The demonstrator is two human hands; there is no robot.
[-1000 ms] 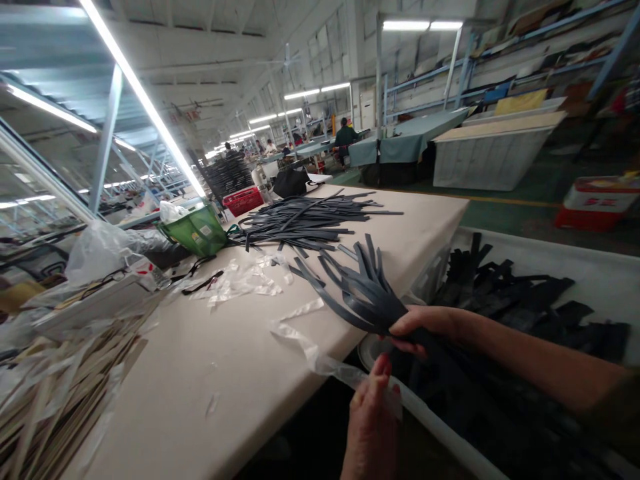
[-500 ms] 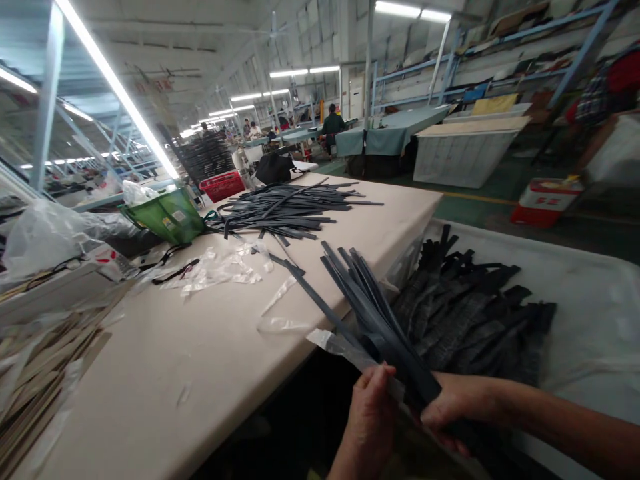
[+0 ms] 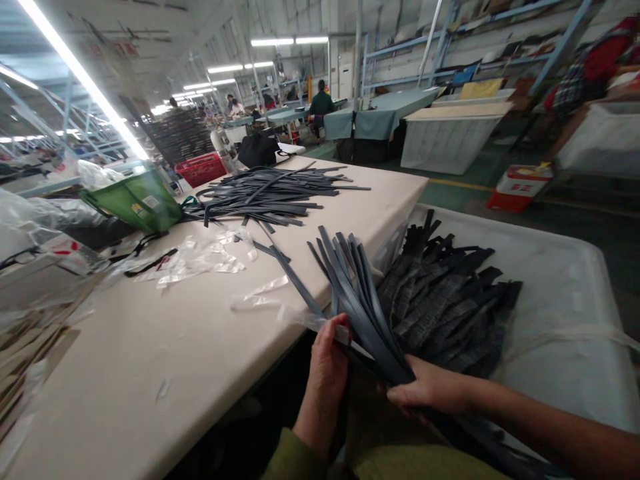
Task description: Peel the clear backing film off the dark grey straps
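Note:
A bundle of dark grey strips fans out past the table's front edge. Wrapped round its lower part, my right hand grips it firmly. My left hand is beside the bundle, fingers pinched on a clear plastic strip that trails toward the table. One loose dark strip slants from the tabletop to behind my left hand. On the far part of the table lies a large pile of similar dark strips.
The pale table stretches ahead, with plastic scraps and a green bag on it. Brown strips lie at the left. To the right, a white bin holds black bundles. A person sits far off.
The whole view has shifted, so the hands and bundle now appear further left. My left hand has moved up along the bundle with the clear plastic strip. My right hand keeps its grip.

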